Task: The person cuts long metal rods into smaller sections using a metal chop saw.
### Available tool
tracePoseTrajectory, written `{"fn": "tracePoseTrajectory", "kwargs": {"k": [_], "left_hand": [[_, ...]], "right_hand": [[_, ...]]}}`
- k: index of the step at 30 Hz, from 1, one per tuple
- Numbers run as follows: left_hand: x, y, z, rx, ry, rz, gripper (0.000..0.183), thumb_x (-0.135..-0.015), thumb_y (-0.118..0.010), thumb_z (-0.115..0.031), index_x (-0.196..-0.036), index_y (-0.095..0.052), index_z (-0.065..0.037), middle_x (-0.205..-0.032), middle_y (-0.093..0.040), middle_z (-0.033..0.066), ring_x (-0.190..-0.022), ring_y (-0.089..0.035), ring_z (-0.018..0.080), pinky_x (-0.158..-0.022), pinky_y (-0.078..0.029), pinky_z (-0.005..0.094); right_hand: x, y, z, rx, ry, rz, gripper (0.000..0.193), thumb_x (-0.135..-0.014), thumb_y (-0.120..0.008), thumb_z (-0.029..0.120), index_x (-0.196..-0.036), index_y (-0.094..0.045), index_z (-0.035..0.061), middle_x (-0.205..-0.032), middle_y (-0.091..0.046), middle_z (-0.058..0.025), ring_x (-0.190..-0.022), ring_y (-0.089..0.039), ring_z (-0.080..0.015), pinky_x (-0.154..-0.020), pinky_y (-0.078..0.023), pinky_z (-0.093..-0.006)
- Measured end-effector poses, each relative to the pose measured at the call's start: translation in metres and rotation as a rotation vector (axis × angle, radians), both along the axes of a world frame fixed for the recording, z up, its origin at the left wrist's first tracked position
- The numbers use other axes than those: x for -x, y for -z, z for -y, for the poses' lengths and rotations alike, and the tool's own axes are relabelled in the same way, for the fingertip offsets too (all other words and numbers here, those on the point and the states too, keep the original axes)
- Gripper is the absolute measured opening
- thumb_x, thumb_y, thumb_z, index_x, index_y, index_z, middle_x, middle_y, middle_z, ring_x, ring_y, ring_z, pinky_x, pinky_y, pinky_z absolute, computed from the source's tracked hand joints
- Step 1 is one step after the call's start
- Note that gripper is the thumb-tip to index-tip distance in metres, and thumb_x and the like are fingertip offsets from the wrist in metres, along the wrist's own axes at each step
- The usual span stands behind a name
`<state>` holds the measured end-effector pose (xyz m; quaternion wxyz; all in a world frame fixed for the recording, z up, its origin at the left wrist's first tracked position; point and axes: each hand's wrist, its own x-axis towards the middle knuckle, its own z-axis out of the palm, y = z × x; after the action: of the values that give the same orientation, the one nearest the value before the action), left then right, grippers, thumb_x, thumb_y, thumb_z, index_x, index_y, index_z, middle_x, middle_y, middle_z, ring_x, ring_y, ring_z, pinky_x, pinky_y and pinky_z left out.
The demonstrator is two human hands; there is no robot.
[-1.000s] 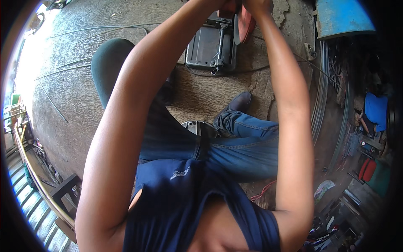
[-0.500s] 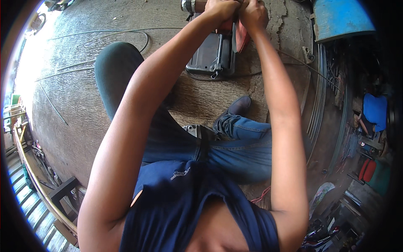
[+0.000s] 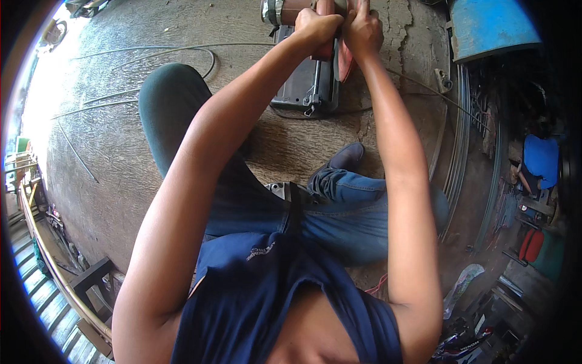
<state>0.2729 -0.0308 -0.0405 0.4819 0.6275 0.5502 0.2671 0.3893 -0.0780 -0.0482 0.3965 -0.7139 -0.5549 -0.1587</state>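
At the top of the view, in front of my feet, stands a floor cut-off saw with a dark metal base (image 3: 303, 85). It has a reddish-brown motor cylinder (image 3: 293, 11) with a silvery end. A red guard (image 3: 345, 60) hangs along its right side. My left hand (image 3: 318, 27) is closed against the saw's red block (image 3: 325, 51), just right of the motor. Close beside it, above the guard, is my right hand (image 3: 364, 30), its fingers curled with one pointing up and away. Whatever lies inside the right hand's fingers is hidden.
A dark cable (image 3: 351, 115) runs along the floor by the base. Thin rods (image 3: 121, 91) lie at the left. On the right are a blue panel (image 3: 494, 30), long metal bars (image 3: 464, 151) and a person in blue (image 3: 541, 161). My boot (image 3: 347, 156) rests below the saw.
Both hands have come slightly nearer to me. More of the motor and red block shows around my left hand. One right-hand finger now points up.
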Motion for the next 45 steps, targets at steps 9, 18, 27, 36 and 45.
{"fn": "tracePoseTrajectory", "kwargs": {"k": [9, 18, 27, 36, 45], "left_hand": [[0.002, 0.014, 0.003, -0.041, 0.016, 0.035, 0.059, -0.067, -0.072, -0.039, -0.097, -0.065, 0.011, -0.089, -0.068, 0.0214, -0.080, -0.069, 0.0249, -0.069, -0.055, 0.0344], [0.004, 0.014, 0.008, -0.013, 0.022, 0.013, 0.061, -0.067, -0.071, -0.040, -0.098, -0.065, 0.012, -0.089, -0.067, 0.0220, -0.080, -0.069, 0.0254, -0.069, -0.055, 0.0357], [0.005, 0.013, 0.010, -0.018, 0.030, -0.001, 0.060, -0.067, -0.071, -0.041, -0.096, -0.065, 0.011, -0.089, -0.067, 0.0218, -0.080, -0.069, 0.0258, -0.071, -0.055, 0.0362], [0.009, 0.005, 0.014, 0.010, 0.064, 0.008, 0.065, -0.069, -0.071, -0.041, -0.103, -0.062, 0.012, -0.092, -0.067, 0.0224, -0.085, -0.068, 0.0270, -0.074, -0.054, 0.0358], [0.005, 0.010, 0.013, 0.031, 0.022, 0.157, 0.057, -0.069, -0.069, -0.029, -0.101, -0.058, 0.016, -0.089, -0.066, 0.0241, -0.079, -0.067, 0.0291, -0.065, -0.053, 0.0387]], "right_hand": [[0.002, 0.003, 0.006, 0.022, 0.014, 0.017, 0.064, -0.093, -0.046, 0.019, -0.151, -0.021, 0.0245, -0.089, -0.062, -0.0264, -0.075, -0.061, -0.0423, -0.062, -0.048, -0.0529], [0.000, 0.023, 0.001, -0.029, 0.143, 0.104, 0.067, -0.092, -0.048, 0.020, -0.151, -0.018, 0.0220, -0.093, -0.060, -0.0247, -0.075, -0.060, -0.0402, -0.062, -0.050, -0.0497], [0.000, 0.025, 0.006, 0.067, 0.138, 0.133, 0.069, -0.090, -0.049, 0.018, -0.150, -0.016, 0.0115, -0.094, -0.057, -0.0245, -0.077, -0.059, -0.0401, -0.064, -0.050, -0.0485], [-0.003, 0.022, 0.007, 0.216, 0.109, 0.018, 0.088, -0.082, -0.060, 0.015, -0.151, -0.007, 0.0111, -0.107, -0.055, -0.0306, -0.088, -0.059, -0.0443, -0.075, -0.050, -0.0499], [-0.003, 0.011, 0.009, 0.315, 0.065, -0.027, 0.095, -0.080, -0.062, 0.019, -0.151, 0.001, 0.0121, -0.110, -0.053, -0.0352, -0.089, -0.059, -0.0469, -0.075, -0.050, -0.0516]]}}
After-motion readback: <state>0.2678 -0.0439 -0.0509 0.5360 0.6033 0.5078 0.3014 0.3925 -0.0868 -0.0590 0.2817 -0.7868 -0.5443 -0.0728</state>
